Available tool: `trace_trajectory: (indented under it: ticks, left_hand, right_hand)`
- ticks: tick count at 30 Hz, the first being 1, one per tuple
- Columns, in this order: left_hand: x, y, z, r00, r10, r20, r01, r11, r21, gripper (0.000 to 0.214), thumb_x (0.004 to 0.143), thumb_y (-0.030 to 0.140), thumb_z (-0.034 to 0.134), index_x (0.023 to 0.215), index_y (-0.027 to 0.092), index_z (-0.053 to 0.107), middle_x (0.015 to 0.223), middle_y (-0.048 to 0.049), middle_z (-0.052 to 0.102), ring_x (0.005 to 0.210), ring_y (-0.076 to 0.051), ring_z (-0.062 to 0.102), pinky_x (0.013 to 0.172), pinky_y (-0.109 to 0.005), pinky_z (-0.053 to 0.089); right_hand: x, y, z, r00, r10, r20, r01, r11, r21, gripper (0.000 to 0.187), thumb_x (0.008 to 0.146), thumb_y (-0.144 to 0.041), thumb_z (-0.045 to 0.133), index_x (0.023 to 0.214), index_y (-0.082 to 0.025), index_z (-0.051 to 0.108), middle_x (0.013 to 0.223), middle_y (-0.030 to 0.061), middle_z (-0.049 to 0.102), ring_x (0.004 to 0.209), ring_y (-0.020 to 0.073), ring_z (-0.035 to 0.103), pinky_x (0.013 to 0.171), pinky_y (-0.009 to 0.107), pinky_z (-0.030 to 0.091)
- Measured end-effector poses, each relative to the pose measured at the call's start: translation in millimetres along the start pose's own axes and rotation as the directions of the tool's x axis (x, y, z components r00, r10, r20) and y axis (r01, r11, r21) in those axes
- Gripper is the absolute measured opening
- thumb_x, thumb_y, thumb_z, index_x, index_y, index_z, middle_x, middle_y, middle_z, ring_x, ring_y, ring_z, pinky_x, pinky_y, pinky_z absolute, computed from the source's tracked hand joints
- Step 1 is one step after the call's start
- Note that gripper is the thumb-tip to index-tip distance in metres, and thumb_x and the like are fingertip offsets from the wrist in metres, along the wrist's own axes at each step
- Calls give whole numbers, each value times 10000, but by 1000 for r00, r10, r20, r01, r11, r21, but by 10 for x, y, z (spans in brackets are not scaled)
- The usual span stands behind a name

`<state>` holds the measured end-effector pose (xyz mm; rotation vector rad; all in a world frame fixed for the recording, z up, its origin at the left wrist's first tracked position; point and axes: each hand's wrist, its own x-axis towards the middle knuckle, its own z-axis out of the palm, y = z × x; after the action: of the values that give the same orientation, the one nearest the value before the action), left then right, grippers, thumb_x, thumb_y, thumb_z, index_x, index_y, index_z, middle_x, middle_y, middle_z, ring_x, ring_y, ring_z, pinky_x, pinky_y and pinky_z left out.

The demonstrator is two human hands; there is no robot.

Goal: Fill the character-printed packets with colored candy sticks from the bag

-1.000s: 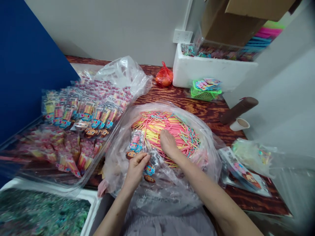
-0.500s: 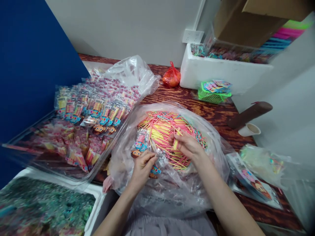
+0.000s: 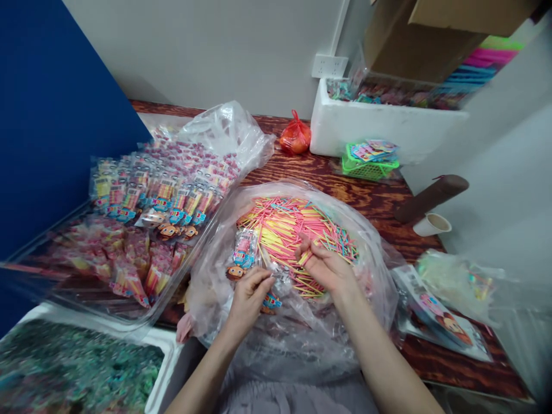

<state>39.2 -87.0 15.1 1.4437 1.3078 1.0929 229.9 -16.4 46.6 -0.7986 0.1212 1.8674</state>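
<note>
A large clear plastic bag (image 3: pixel 375 230) lies open in front of me, full of thin pink, yellow and blue sticks (image 3: pixel 280 233). Over the middle of this pile is my right hand (image 3: pixel 330 267), its fingers curled around a few short yellow sticks (image 3: pixel 304 257). My left hand (image 3: pixel 250 293) pinches a clear printed packet (image 3: pixel 271 302) at the bag's near left side; the hand covers part of it. Just beyond that hand, a filled packet (image 3: pixel 244 250) with a blue logo and a cartoon head rests on the bag.
At left, a clear tray (image 3: pixel 142 319) holds many filled packets (image 3: pixel 164 195). Below it stands a white foam box (image 3: pixel 166 351). Farther back are a red bag of fruit (image 3: pixel 295 137), a green basket (image 3: pixel 368 168) and another foam box (image 3: pixel 383 126). A paper cup (image 3: pixel 432 225) and brown flask (image 3: pixel 431 198) stand right.
My right hand has turned and its fingers have loosened somewhat, with less yellow showing between them. My left hand keeps its pinch. The whole view has shifted slightly.
</note>
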Motion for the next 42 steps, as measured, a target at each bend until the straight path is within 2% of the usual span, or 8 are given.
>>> trace_trajectory:
  ticks: [8, 16, 22, 27, 33, 36, 39, 42]
  left_hand:
    - [14, 53, 47, 999, 15, 39, -14, 1000, -20, 235, 877, 298, 546, 689, 173, 609, 714, -13, 519, 716, -150, 510, 663, -249, 386]
    - [-8, 26, 20, 996, -89, 5, 89, 990, -107, 216, 860, 324, 576, 734, 171, 661, 738, -13, 542, 736, -150, 521, 668, -237, 419]
    - [-35, -111, 35, 988, -137, -65, 118, 964, -237, 213, 827, 362, 632, 872, 182, 735, 866, -36, 682, 831, -174, 612, 774, -269, 486]
    - [-56, -171, 38, 960, -262, -99, 206, 900, -383, 296, 791, 399, 676, 992, 192, 740, 942, -43, 738, 820, -182, 656, 756, -283, 526]
    - [-25, -38, -33, 971, -216, -102, 159, 903, -400, 296, 767, 409, 698, 943, 177, 752, 928, -55, 746, 851, -195, 670, 792, -295, 534]
    - [-30, 2, -84, 972, -217, -87, 169, 907, -385, 285, 779, 406, 689, 937, 177, 753, 902, -52, 746, 830, -191, 670, 779, -289, 534]
    - [-47, 26, -130, 973, -199, -116, 143, 917, -372, 260, 780, 391, 691, 919, 182, 758, 892, -47, 748, 833, -187, 664, 783, -279, 527]
    - [-60, 43, -168, 970, -207, -124, 147, 915, -374, 260, 784, 394, 685, 922, 188, 763, 900, -49, 749, 833, -193, 664, 770, -285, 532]
  right_hand:
    - [-178, 144, 224, 913, -195, 357, 274, 944, -184, 58, 823, -139, 662, 822, -193, 643, 798, -4, 702, 819, 139, 676, 935, 354, 515]
    - [-201, 356, 188, 934, -126, 334, 279, 840, -465, 144, 761, -311, 736, 813, -199, 661, 769, 13, 706, 867, 191, 665, 862, 336, 495]
    - [-357, 398, 168, 925, -7, 379, 308, 597, -740, 220, 774, -360, 718, 906, -195, 656, 1013, 42, 695, 967, 189, 618, 890, 309, 441]
    - [-478, 445, 201, 874, -206, 440, 484, 448, -752, 261, 907, -348, 574, 1160, -291, 549, 1128, 24, 654, 1064, 172, 593, 949, 326, 421]
    - [-487, 577, 178, 725, -239, 646, 661, -22, -750, 145, 943, -272, 504, 893, -234, 635, 1019, 50, 642, 1015, 207, 574, 903, 333, 414]
    - [-511, 658, 175, 695, -327, 641, 655, -81, -752, 112, 941, -250, 501, 1001, -252, 596, 972, 44, 622, 942, 206, 573, 839, 327, 431]
    - [-528, 752, 152, 662, -279, 696, 689, -139, -711, 138, 945, -216, 480, 994, -255, 604, 989, 51, 615, 962, 212, 562, 857, 339, 428]
    - [-527, 826, 124, 640, -339, 690, 694, -130, -708, 228, 943, -198, 480, 1140, -276, 566, 1085, 68, 607, 1022, 218, 556, 904, 359, 425]
